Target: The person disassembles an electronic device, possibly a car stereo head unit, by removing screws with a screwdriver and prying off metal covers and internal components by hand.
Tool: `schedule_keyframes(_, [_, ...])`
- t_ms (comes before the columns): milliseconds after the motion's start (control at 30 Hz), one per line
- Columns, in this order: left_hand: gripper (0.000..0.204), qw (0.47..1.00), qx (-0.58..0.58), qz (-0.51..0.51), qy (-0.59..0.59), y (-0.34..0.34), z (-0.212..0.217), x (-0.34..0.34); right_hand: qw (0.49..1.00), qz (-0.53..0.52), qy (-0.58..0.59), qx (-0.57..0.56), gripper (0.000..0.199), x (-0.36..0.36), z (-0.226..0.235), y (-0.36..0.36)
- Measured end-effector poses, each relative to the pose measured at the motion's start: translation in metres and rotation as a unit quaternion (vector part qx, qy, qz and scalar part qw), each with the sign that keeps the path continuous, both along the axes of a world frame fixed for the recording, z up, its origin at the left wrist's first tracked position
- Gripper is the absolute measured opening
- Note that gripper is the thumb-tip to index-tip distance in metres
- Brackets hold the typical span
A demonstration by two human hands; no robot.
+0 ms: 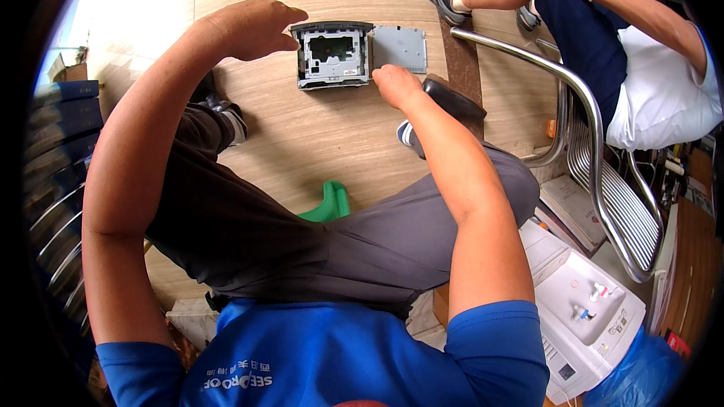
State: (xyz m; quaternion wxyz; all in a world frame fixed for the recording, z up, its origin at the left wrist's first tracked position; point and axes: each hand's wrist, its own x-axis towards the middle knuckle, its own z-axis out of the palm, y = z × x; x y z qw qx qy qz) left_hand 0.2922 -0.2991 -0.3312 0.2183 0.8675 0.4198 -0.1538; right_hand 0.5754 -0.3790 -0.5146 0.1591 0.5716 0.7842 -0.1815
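A tan wood-grain floor [264, 124] spreads beneath everything, crossed by a dark brown strip [461, 68]. Strong light washes the upper left almost white. To the right stands a tubular metal chair [618, 196] with a slatted seat; near it are a white water dispenser [562, 279] and a brown wood-grain panel [695, 256]. Dark blue stacked items [72, 114] line the left edge.

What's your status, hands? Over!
Left hand open beside boxy black-and-grey metal unit; right hand near its lower right corner. Flat grey metal panel lies alongside.
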Motion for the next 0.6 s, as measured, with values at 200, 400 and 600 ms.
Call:
schedule_keyframes(200, [0.049,1.0,0.0,-0.01,-0.008,0.001,-0.005,-0.003,1.0,0.008,0.021,0.018,0.022,0.002,0.001,0.001])
schedule_keyframes(400, [0.049,1.0,-0.005,-0.005,-0.021,0.003,0.0,0.0,0.996,-0.085,0.027,-0.005,0.019,0.005,-0.01,0.0])
schedule_keyframes(600, [0.048,1.0,-0.015,0.003,-0.016,0.001,0.001,-0.001,0.995,-0.096,0.021,-0.016,0.019,-0.008,-0.003,0.003])
